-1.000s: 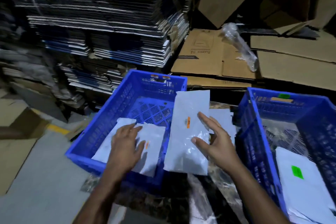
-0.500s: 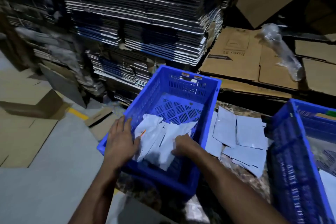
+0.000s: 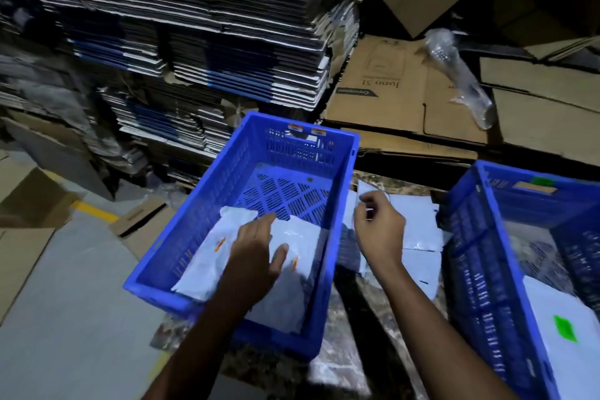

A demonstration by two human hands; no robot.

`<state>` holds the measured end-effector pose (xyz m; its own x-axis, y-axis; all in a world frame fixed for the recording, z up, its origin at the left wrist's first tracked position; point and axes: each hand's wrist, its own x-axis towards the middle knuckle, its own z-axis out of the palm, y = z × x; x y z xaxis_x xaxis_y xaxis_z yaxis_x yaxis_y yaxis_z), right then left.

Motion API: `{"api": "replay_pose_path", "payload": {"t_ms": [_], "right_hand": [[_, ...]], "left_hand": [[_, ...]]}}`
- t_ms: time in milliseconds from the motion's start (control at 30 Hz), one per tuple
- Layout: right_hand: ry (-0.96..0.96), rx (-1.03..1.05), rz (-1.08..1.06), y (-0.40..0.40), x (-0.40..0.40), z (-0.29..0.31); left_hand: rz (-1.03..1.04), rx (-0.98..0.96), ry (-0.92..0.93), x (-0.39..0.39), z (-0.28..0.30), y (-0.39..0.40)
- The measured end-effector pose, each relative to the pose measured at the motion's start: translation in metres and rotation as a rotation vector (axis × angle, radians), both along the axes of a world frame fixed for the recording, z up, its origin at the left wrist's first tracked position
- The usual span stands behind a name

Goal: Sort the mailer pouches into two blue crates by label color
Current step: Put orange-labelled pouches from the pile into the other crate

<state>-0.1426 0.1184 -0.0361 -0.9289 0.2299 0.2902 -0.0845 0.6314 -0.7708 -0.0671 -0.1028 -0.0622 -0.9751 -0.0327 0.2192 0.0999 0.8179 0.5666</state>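
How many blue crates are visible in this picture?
2. The left crate lies under the left hand; the right crate stands at the right edge, partly cut off.

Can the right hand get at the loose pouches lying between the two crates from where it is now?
Probably yes: the right hand hovers right over the loose pouches, which lie uncovered, with nothing between.

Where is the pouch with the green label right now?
In the head view, the pouch with the green label lies at the lower right, inside the right blue crate, apart from both hands and from the unsorted pouches between the crates.
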Motion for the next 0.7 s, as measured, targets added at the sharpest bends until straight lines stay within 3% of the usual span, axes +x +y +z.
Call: {"api": "replay_pose_path", "payload": {"t_ms": [133,200,333,400,533,700], "right_hand": [[-0.22,0.219,-0.061,0.072,-0.009,-0.065],[-0.391,0.418,0.011,0.102,-0.012,-0.085],[-0.726,0.795,0.286,0.136,-0.016,-0.095],[-0.733,0.89,0.355,0.14,-0.019,-0.094],[-0.788,0.822,0.387,0.135,-0.017,-0.081],[-0.791,0.942,0.359,0.139,-0.019,-0.079]], "left_hand": [[-0.215,0.14,0.109,-0.001,-0.006,0.065],[-0.293,0.091,0.112,-0.006,-0.011,0.088],[-0.218,-0.084,-0.015,-0.015,-0.009,0.108],[-0.221,-0.111,0.007,-0.015,-0.01,0.108],[-0.205,-0.102,0.037,-0.012,-0.009,0.108],[-0.132,-0.135,0.008,-0.008,-0.003,0.117]]}}
